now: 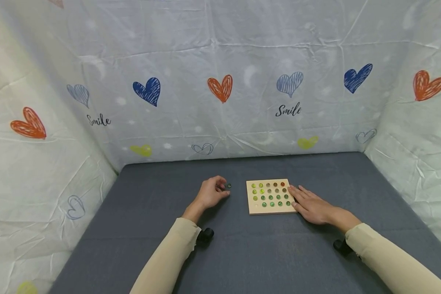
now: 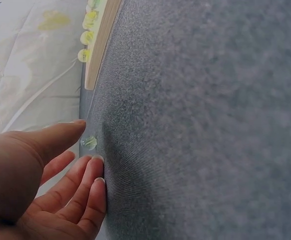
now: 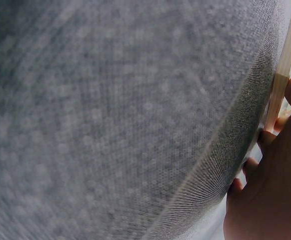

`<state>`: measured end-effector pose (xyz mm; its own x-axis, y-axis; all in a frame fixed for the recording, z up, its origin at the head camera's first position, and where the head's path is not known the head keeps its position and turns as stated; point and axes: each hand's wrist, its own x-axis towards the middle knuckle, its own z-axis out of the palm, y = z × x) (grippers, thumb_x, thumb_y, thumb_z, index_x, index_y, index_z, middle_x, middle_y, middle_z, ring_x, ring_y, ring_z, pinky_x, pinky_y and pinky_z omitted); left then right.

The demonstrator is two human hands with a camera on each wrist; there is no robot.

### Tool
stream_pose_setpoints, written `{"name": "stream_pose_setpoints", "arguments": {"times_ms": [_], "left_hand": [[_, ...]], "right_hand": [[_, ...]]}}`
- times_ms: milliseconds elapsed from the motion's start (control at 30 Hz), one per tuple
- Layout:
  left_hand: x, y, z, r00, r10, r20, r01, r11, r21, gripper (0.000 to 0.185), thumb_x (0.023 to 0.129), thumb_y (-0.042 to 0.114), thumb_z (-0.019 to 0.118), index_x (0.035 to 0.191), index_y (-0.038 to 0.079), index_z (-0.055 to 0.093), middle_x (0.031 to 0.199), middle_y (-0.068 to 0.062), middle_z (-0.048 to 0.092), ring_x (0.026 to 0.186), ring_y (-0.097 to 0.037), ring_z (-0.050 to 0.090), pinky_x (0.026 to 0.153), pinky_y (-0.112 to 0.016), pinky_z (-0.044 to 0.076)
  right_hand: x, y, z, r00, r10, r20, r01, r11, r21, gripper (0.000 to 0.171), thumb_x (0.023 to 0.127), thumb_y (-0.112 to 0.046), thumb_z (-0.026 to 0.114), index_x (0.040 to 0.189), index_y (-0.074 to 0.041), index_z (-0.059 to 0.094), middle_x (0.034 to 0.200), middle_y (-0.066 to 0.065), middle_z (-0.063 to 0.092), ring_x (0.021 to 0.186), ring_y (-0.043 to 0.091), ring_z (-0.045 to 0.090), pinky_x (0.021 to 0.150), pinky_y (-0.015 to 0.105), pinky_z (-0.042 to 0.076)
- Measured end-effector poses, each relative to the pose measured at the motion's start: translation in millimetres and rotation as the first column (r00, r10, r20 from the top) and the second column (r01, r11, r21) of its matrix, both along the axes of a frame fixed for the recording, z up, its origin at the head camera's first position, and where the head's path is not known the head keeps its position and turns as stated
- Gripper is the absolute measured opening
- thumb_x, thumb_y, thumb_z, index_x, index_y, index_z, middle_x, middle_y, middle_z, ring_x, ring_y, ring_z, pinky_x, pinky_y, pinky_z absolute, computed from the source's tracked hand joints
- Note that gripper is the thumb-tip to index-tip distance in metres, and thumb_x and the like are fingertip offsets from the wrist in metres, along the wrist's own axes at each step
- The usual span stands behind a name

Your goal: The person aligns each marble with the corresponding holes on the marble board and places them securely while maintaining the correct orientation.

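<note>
Head view: your left hand (image 1: 211,192) lay on the grey surface (image 1: 139,212), fingers loosely curled, a green marble (image 1: 228,186) just beyond the fingertips. Your right hand (image 1: 310,204) lay flat, fingers straight, against the right edge of the wooden board (image 1: 270,209) with its rows of marbles.

Left wrist view: the marble (image 2: 89,142) sat between your thumb and fingers (image 2: 88,170), not clearly pinched.

Right wrist view: your fingers (image 3: 265,137) touched the board's edge (image 3: 284,65).
</note>
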<state>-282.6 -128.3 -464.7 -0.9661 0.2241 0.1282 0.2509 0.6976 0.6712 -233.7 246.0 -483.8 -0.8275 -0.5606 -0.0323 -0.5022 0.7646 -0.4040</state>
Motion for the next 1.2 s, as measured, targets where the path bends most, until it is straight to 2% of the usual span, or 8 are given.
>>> {"name": "stream_pose_setpoints", "arguments": {"times_ms": [167, 433, 667, 867, 1033, 1200], "left_hand": [[-4.4, 3.2, 1.1, 1.000, 0.011, 0.009, -0.011, 1.000, -0.017, 0.032, 0.089, 0.009, 0.080, 0.117, -0.001, 0.068, 0.101, -0.012, 0.069, 0.088, -0.025, 0.066, 0.079, -0.041, 0.055], [-12.4, 7.2, -0.7, 0.999, 0.030, 0.018, -0.029, 0.999, -0.039, 0.030, 0.090, 0.010, 0.079, 0.115, -0.001, 0.068, 0.099, -0.010, 0.068, 0.085, -0.021, 0.064, 0.078, -0.039, 0.054], [-14.3, 11.4, -1.0, 0.999, 0.044, 0.012, -0.044, 0.998, -0.050, 0.027, 0.089, 0.009, 0.080, 0.111, -0.003, 0.070, 0.093, -0.009, 0.067, 0.080, -0.020, 0.062, 0.075, -0.037, 0.052], [-14.6, 14.9, -1.4, 0.997, 0.075, 0.010, -0.074, 0.995, -0.068, 0.023, 0.090, 0.010, 0.080, 0.108, -0.002, 0.072, 0.091, -0.009, 0.068, 0.084, -0.023, 0.062, 0.082, -0.041, 0.052], [-15.4, 17.3, -2.4, 0.995, 0.103, 0.008, -0.103, 0.992, -0.069, 0.020, 0.090, 0.010, 0.079, 0.105, -0.001, 0.072, 0.089, -0.008, 0.067, 0.083, -0.023, 0.062, 0.082, -0.041, 0.052], [-16.4, 18.7, -3.9, 0.993, 0.116, 0.002, -0.116, 0.991, -0.072, 0.017, 0.090, 0.010, 0.079, 0.102, 0.000, 0.073, 0.087, -0.007, 0.067, 0.081, -0.022, 0.060, 0.078, -0.039, 0.051]], "right_hand": [[3.6, -1.6, 7.4, 1.000, 0.000, 0.004, 0.000, 1.000, -0.014, 0.060, 0.113, -0.031, 0.037, 0.161, 0.002, 0.022, 0.166, 0.026, 0.019, 0.151, 0.052, 0.014, 0.119, 0.065, 0.015], [-2.6, 2.0, -5.4, 1.000, -0.022, 0.007, 0.022, 1.000, 0.018, 0.063, 0.113, -0.039, 0.032, 0.163, -0.004, 0.017, 0.169, 0.018, 0.016, 0.154, 0.045, 0.011, 0.121, 0.059, 0.013], [-4.4, 2.9, -8.8, 1.000, -0.011, -0.006, 0.011, 1.000, 0.004, 0.064, 0.113, -0.039, 0.032, 0.163, -0.002, 0.018, 0.169, 0.020, 0.016, 0.154, 0.046, 0.011, 0.121, 0.061, 0.014], [-3.7, 1.8, -6.9, 1.000, -0.013, -0.005, 0.013, 1.000, -0.001, 0.062, 0.113, -0.037, 0.034, 0.163, -0.003, 0.019, 0.169, 0.019, 0.016, 0.154, 0.045, 0.011, 0.121, 0.060, 0.014], [-5.4, 2.4, -9.8, 1.000, -0.011, -0.012, 0.011, 1.000, -0.004, 0.063, 0.113, -0.038, 0.034, 0.162, -0.001, 0.020, 0.168, 0.020, 0.017, 0.154, 0.046, 0.012, 0.121, 0.060, 0.014], [-1.0, 1.3, -2.8, 1.000, 0.014, -0.017, -0.015, 1.000, -0.025, 0.064, 0.113, -0.040, 0.032, 0.162, 0.000, 0.021, 0.167, 0.023, 0.019, 0.152, 0.050, 0.014, 0.119, 0.062, 0.015]]}}
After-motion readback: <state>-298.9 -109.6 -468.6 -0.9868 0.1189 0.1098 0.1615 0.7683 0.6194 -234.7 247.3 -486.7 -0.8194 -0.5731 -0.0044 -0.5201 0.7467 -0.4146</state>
